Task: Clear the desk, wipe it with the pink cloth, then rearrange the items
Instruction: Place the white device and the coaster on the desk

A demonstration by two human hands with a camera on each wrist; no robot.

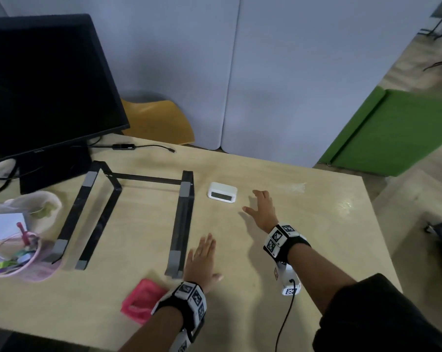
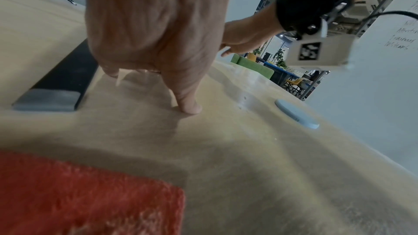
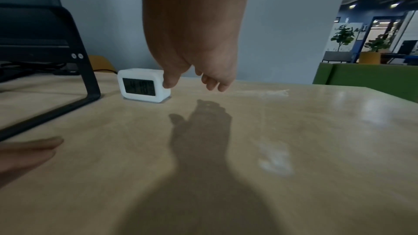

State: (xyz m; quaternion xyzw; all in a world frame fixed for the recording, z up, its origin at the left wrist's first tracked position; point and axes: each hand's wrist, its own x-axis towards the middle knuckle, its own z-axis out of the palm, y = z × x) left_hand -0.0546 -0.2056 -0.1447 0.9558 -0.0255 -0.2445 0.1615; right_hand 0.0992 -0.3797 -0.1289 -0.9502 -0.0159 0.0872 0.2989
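Pink cloth sits untouched, both hands open and empty, right hand probably clearing the clock next.

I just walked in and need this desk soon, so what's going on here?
A person is partway through tidying the desk. Both hands hold nothing: the left hand lies flat on the desktop beside the pink cloth, and the right hand reaches open toward the white digital clock without touching it. The black laptop stand, a monitor and a pink pen holder are on the desk too. Wet-looking streaks show near the far right edge.
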